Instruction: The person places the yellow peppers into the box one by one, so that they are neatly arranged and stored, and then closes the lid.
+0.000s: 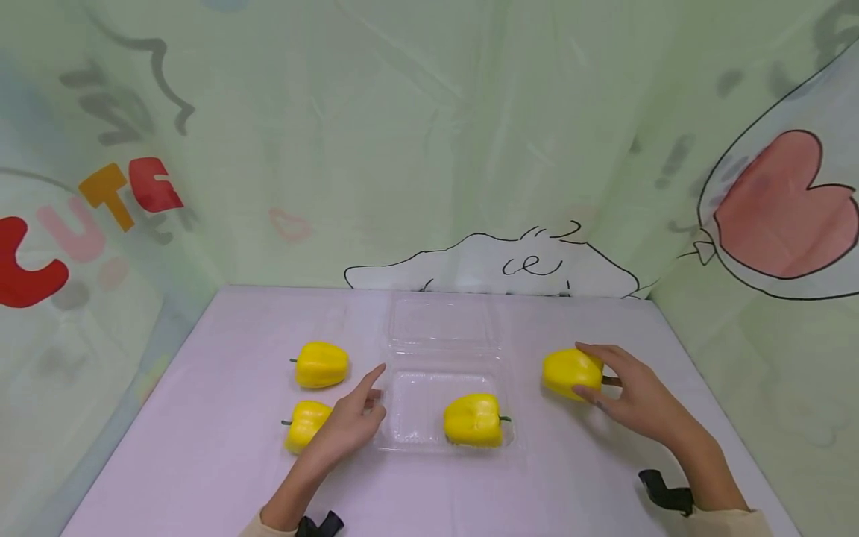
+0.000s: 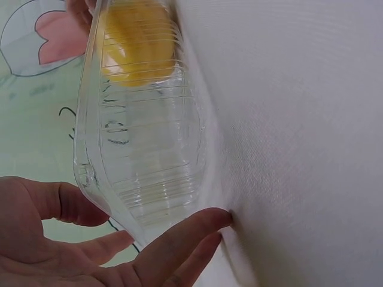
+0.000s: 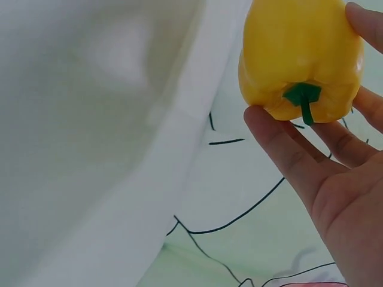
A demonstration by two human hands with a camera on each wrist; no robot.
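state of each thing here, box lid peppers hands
Clear container: open
Lid: folded back
Left hand: at the container's left edge, index finger extended
Right hand: gripping the far-right pepper
Pepper in the container: on its side
Upper left pepper: on its side, ungripped
Lower left pepper: on its side, partly hidden

The right hand [image 1: 637,395] grips a glossy yellow pepper [image 1: 567,371], stem [image 3: 305,104] sideways, near an open clear container [image 1: 417,410]
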